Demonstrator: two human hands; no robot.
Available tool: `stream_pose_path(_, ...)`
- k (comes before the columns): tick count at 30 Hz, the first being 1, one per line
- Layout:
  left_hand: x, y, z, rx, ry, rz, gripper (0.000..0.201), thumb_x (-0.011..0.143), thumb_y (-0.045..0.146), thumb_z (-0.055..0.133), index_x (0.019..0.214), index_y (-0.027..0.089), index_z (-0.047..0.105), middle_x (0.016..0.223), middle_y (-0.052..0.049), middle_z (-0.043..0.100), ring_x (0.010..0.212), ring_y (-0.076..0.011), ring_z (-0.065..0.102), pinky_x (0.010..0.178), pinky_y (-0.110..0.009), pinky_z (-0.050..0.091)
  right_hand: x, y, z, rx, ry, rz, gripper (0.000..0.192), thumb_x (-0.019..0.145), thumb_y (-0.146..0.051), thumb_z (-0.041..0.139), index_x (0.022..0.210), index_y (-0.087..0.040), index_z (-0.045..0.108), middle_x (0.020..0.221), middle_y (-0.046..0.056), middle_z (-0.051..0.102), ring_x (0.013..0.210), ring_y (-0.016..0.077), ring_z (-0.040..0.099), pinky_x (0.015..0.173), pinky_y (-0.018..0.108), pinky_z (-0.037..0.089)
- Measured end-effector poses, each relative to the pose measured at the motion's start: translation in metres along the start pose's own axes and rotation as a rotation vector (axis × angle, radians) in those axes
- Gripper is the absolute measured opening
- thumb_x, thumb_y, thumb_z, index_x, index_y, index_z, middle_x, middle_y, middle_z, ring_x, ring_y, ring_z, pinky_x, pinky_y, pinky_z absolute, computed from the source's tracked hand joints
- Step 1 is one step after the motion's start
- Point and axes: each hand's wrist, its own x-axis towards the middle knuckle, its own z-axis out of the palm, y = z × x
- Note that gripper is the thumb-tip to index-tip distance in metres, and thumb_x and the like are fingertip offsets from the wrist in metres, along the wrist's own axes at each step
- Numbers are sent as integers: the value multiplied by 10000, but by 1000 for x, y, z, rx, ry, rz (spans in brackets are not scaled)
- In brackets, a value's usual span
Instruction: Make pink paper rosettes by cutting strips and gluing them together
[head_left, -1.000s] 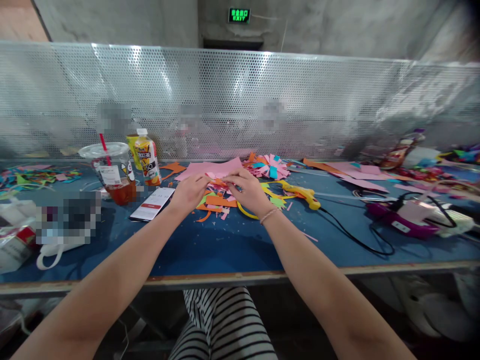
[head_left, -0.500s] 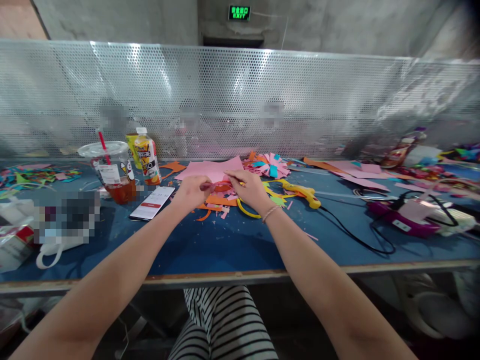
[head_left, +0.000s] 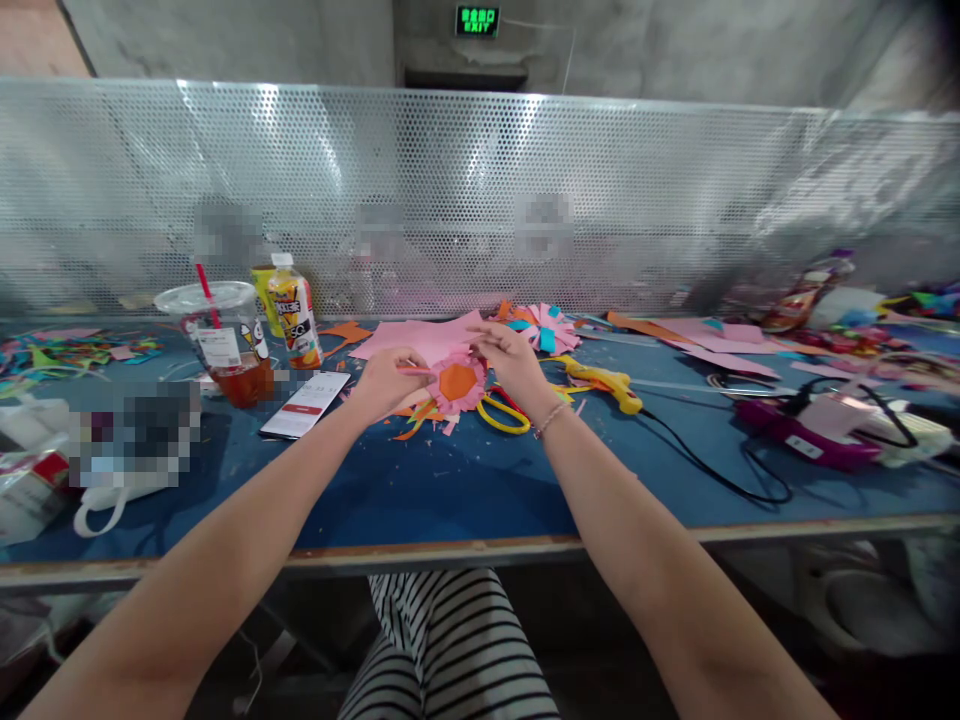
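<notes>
My left hand (head_left: 391, 382) is closed in a pinch on the left edge of a paper flower (head_left: 459, 384), which has pink frilled petals and an orange middle that faces me. Just right of the flower is my right hand (head_left: 511, 362), its fingers apart and slightly bent. Those fingertips lie close to the upper right petals, and I cannot tell whether they touch. Below the right hand, the yellow and red handles of scissors (head_left: 504, 415) stick out. Pink paper sheets (head_left: 420, 338) and orange scraps lie behind and under the flower.
A yellow glue gun (head_left: 606, 386) with a black cord lies to the right. On the left are a phone (head_left: 304, 405), a drink cup (head_left: 225, 345) and a bottle (head_left: 295, 318). Another pink and blue paper flower (head_left: 551, 328) sits behind. A perforated metal screen (head_left: 450, 200) borders the table.
The flower has turned from nearly edge-on to show its orange middle. My right hand has shifted slightly right, from over the flower to beside it, and its fingers have spread.
</notes>
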Motion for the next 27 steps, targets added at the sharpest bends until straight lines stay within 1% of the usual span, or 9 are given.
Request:
stream_pose_path(2,1,-2,-1,-32,-29,12,180,578,334,682,622,178,603,677,3,612,693,-146,542,691,-276,391,0,-1,-1,109,-17,52,343,697,-119,426,967,-190,625,787,22,652,709,135,609,728,318,499)
stream_pose_path(4,1,-4,-2,-66,-64,23,199,577,347,687,628,173,604,683,2,611,688,-141,538,690,-274,393,0,-3,-2,147,-25,83,318,691,-122,412,902,-186,642,779,24,649,725,134,606,734,311,499)
stream_pose_path(7,1,-6,-3,-118,-99,27,220,576,359,695,639,167,607,676,0,604,667,-131,529,671,-267,401,-2,-4,-2,134,-20,77,245,726,-184,422,794,-184,658,815,31,648,799,141,600,753,298,488)
stream_pose_path(9,0,-5,-3,-146,-109,15,230,578,365,699,644,164,609,667,2,599,643,-121,519,646,-259,404,-3,-5,-1,148,-9,85,235,756,-250,440,829,-192,656,834,28,644,822,141,595,747,289,482)
stream_pose_path(12,-1,-4,-3,-161,-122,-16,235,576,365,704,652,162,612,658,8,591,613,-107,505,615,-247,398,-4,-4,0,228,5,152,272,770,-330,472,950,-200,628,785,17,629,768,136,592,681,273,481)
stream_pose_path(15,-1,-4,-3,-157,-137,-46,236,571,360,708,659,162,615,656,11,587,606,-102,501,608,-244,390,-5,-4,1,273,-12,205,293,767,-367,490,964,-194,622,730,13,607,698,134,576,604,258,464)
stream_pose_path(18,0,-6,-2,-175,-156,-71,248,562,366,713,653,161,607,641,14,581,601,-102,500,608,-245,384,-5,-3,1,246,-50,203,281,754,-381,514,920,-193,641,713,12,598,646,122,548,559,243,437)
stream_pose_path(22,0,-8,2,-229,-186,-94,260,540,358,721,643,157,594,615,20,570,592,-101,497,610,-247,382,-4,-1,0,158,-109,178,267,703,-345,579,896,-180,663,639,-18,572,572,91,491,530,219,398)
stream_pose_path(27,-2,-2,2,-210,-188,-128,239,528,318,722,640,152,591,629,23,569,614,-103,501,640,-251,388,-4,0,0,95,-156,185,290,697,-335,592,917,-165,674,644,-13,592,560,82,473,529,216,381)
